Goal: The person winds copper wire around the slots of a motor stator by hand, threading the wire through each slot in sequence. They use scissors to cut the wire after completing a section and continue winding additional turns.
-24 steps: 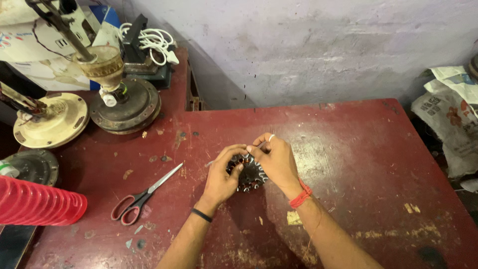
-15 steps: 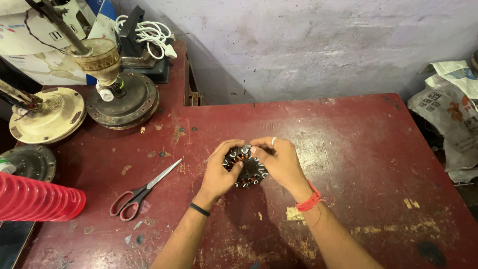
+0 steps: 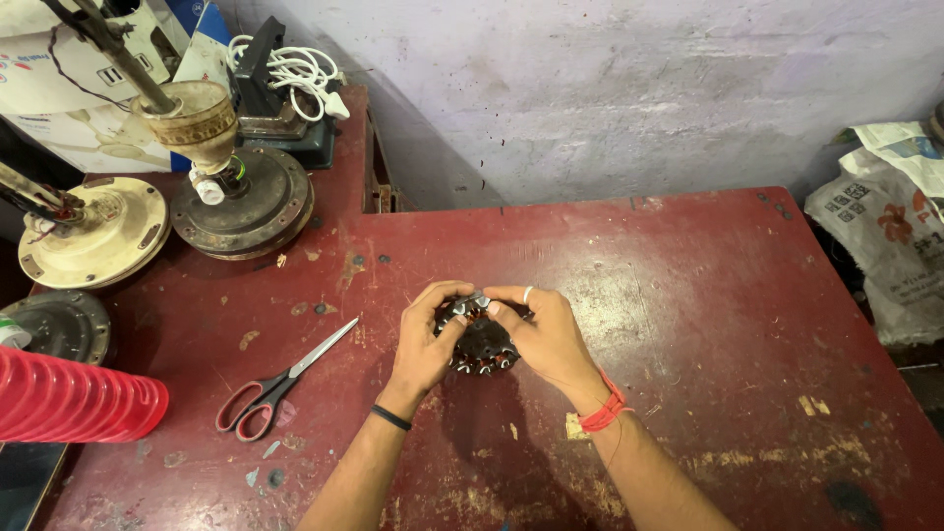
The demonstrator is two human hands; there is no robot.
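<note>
Stator (image 3: 482,344): small dark round part with toothed rim, at the middle of the counter (image 3: 688,295), held between both hands just above or on the surface; which, I cannot tell.
Left hand (image 3: 425,339): clasped on the stator's left side, fingers curled over its top edge, thumb toward the centre; black band on the wrist.
Right hand (image 3: 544,332): clasped on the stator's right side, fingertips meeting the left hand's at the top, where a small pale bit is pinched; ring on one finger, red thread at the wrist.
Scissors (image 3: 280,383): red-handled, lying flat left of the left hand, well apart from it, blades pointing toward the hands.
Red tube (image 3: 74,398): ribbed, lying at the counter's left edge.
Fan motors: a dark rusty one (image 3: 246,202) with a rod and cream cup on top at the far left corner; a cream one (image 3: 93,231) just beside it to the left; a grey one (image 3: 59,324) below that, partly cut off.
White cable (image 3: 290,69): coiled on a dark box behind the motors.
Sack (image 3: 880,236): printed, beyond the counter's right edge.
</note>
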